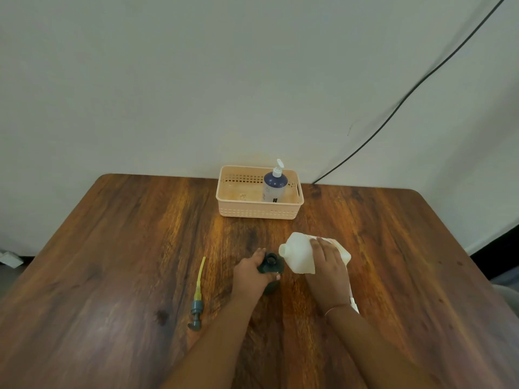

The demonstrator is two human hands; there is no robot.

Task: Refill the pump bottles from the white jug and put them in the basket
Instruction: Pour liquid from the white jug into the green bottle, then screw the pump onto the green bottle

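Left grip (pixel 252 272) holds dark bottle (pixel 271 265), right grip (pixel 328 265) white jug (pixel 300 252); wood table (pixel 112 262), pale wall (pixel 168 80).

A wooden table (pixel 112 262) fills the lower frame, dark brown with streaky grain, a few knots and a rounded far corner on each side. Behind it rises a plain pale wall (pixel 168 80), and a thin black cable (pixel 415 85) runs down across that wall from the top right, dropping out of sight behind the table's far edge. Low at the far left, a small pale object (pixel 9 258) sits on the floor, too blurred to identify.
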